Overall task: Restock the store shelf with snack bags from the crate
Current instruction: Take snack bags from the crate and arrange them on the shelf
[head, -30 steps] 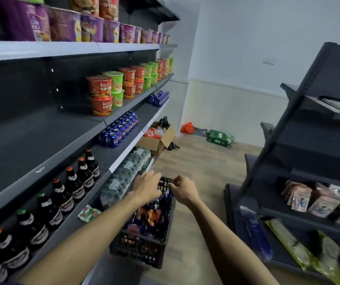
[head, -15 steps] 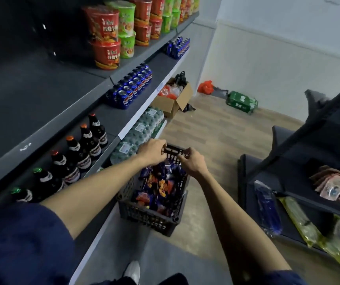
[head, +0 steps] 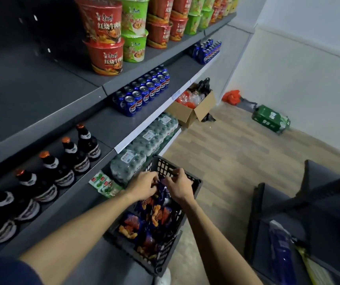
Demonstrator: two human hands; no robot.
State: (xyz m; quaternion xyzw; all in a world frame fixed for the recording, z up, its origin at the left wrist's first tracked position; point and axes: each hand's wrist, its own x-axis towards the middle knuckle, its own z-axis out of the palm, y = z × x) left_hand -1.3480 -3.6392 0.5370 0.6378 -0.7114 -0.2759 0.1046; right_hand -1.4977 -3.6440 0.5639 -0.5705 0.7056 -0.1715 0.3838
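Observation:
A black plastic crate [head: 193, 183] sits on the floor beside the low shelf, filled with several dark blue and orange snack bags [head: 154, 214]. My left hand [head: 144, 185] and my right hand [head: 178, 186] are both inside the crate's far end, fingers curled on the top of one upright blue snack bag [head: 162, 192]. That bag stands between the two hands. The dark grey store shelf [head: 31, 93] on the left has a wide bare stretch beside the noodle cups.
Red and green noodle cups [head: 107, 56], blue cans [head: 142, 93], dark bottles [head: 66, 161] and water packs [head: 144, 140] fill the left shelves. A cardboard box [head: 193, 112] and a green carton [head: 270, 119] lie on the wooden floor. A second dark shelf unit [head: 308, 212] stands at right.
My hands left the crate's far rim and dropped into the crate onto a snack bag. The camera tilted further down and closer to the crate.

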